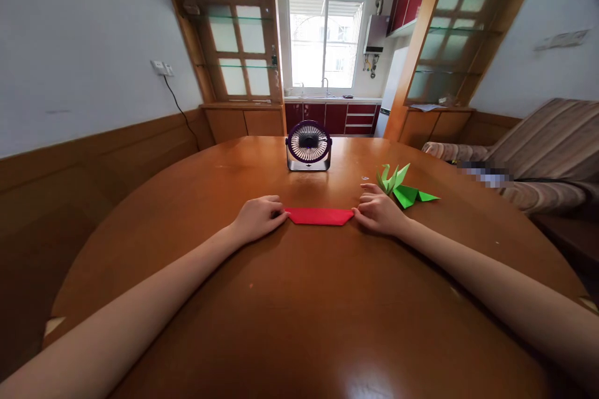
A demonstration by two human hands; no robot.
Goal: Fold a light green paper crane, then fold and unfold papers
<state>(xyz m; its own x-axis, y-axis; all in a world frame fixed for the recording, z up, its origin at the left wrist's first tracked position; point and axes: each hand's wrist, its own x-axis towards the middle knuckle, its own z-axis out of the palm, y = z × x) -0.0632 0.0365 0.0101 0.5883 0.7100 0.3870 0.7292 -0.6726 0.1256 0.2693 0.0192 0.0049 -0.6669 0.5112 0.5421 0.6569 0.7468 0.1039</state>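
Note:
A folded strip of red origami paper point(321, 217) lies across the middle of the table, its lower corners slanting inward. My left hand point(261, 217) pinches its left tip between thumb and fingers. At the opposite tip, my right hand point(378, 212) is closed on the paper, with one finger raised a little. Just beyond the right hand stand a light green folded paper crane point(392, 179) and a brighter green folded paper piece point(409, 196), close together.
A small round desk fan point(309, 143) stands on the wooden table point(299, 312) beyond the paper. A striped armchair point(552, 143) is at the right, past the table's curved edge. Behind are glass-shelved cabinets point(241, 31) and a kitchen window point(325, 43).

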